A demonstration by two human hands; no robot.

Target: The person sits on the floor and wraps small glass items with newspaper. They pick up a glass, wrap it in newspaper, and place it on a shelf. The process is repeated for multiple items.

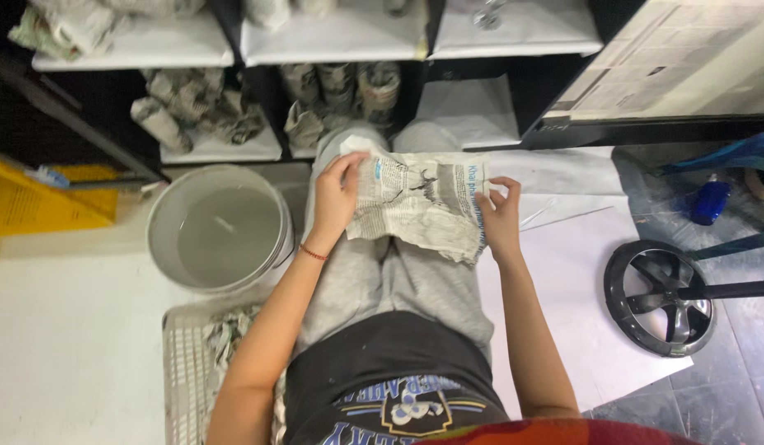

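Left hand (337,194): fingers curled together, pinching the upper left edge of a crumpled newspaper (419,202). Right hand (499,216): thumb and forefinger nip the right edge, the remaining fingers loosely folded. The sheet lies spread between both hands across the knees, over grey trousers (382,272).

Handling, as judged: light, limp and thin, already creased (likely to tear if pulled hard from one corner). Best held at opposite edges, as now.

Surroundings: a grey bucket (219,229) stands just left of the legs; a mesh tray (188,371) holding paper scraps lies below it. Black shelves (234,62) ahead carry paper-wrapped bundles (196,107). A black round stand (660,297) sits well apart, right.
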